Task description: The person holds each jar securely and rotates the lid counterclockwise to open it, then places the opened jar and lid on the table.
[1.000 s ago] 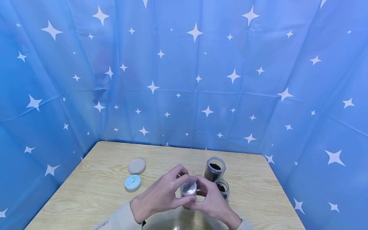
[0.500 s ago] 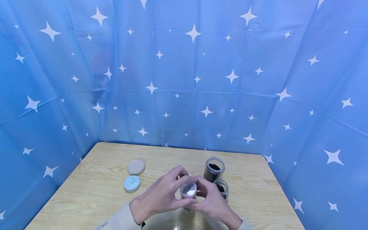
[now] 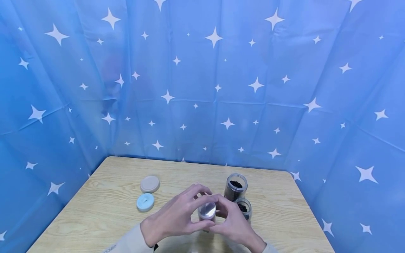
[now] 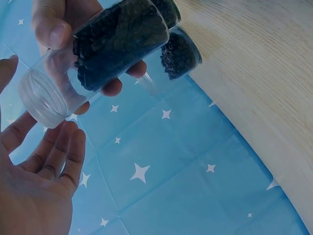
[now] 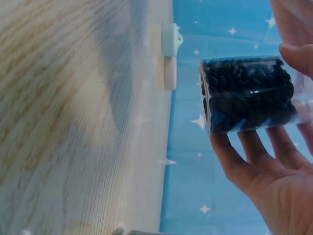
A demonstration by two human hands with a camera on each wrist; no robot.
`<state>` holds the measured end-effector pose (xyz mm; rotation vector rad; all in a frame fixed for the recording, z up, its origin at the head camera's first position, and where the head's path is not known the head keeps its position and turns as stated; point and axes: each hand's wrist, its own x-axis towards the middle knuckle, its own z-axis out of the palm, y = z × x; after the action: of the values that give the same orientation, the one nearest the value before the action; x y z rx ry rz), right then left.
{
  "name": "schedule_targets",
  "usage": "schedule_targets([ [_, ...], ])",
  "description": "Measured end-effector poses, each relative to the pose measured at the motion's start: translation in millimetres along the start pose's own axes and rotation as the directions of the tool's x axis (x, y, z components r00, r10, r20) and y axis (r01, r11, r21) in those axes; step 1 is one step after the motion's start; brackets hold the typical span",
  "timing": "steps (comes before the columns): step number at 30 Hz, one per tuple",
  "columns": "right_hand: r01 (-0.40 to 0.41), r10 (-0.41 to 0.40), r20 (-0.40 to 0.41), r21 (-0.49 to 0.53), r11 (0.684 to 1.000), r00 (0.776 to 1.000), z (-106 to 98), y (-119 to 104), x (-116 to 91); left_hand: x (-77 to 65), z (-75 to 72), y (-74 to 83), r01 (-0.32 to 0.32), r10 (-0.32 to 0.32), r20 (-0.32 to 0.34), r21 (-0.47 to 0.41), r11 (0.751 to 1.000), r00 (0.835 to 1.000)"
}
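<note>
A jar (image 3: 207, 211) of dark beans hangs above the table, its clear top shining upward. The right hand (image 3: 234, 223) grips its body, with the fingers wrapped around it in the left wrist view. Around the clear top (image 4: 44, 100) the left hand (image 3: 177, 216) spreads its fingers. Its index fingertip lies right at the rim, while its thumb shows a gap from it. The dark beans (image 5: 249, 93) fill the lower part of the jar, and clear space shows above them in the left wrist view.
Two lidless jars of dark beans, one taller (image 3: 235, 186) and one shorter (image 3: 245, 209), stand just right of the hands. Left of them lie a beige lid (image 3: 150, 184) and a light blue lid (image 3: 145, 202) on the wooden table (image 3: 95, 211). A blue starry curtain (image 3: 196, 88) surrounds the table.
The left hand's fingers have shifted slightly and spread around the jar's top. The right hand stays nearly where it was, as do the lids and the other jars.
</note>
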<state>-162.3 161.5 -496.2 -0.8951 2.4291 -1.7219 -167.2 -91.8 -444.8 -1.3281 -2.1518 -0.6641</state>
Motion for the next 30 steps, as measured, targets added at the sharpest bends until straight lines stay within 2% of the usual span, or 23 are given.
schedule_targets([
  [8, -0.021, 0.021, -0.001, -0.003, 1.0, 1.0, 0.9, 1.4, 0.3, 1.3, -5.3, -1.3, -0.075, 0.078, 0.043, -0.053, 0.996, 0.996],
  [15, 0.002, -0.002, 0.014, 0.009, 1.0, 1.0, 0.6, 2.0, 1.3, 1.0, -11.2, -3.5, -0.137, 0.144, 0.086, -0.089, 0.987, 0.986],
  [22, 0.043, -0.043, 0.019, 0.007, 0.999, 0.999, -0.5, 2.3, 0.4, -0.1, -13.5, -3.8, -0.157, 0.164, 0.109, -0.071, 0.985, 0.98],
  [30, 0.014, -0.014, 0.022, -0.014, 1.0, 1.0, -1.1, 1.1, -0.5, 0.9, -12.6, -3.5, -0.155, 0.163, 0.111, -0.073, 0.985, 0.98],
])
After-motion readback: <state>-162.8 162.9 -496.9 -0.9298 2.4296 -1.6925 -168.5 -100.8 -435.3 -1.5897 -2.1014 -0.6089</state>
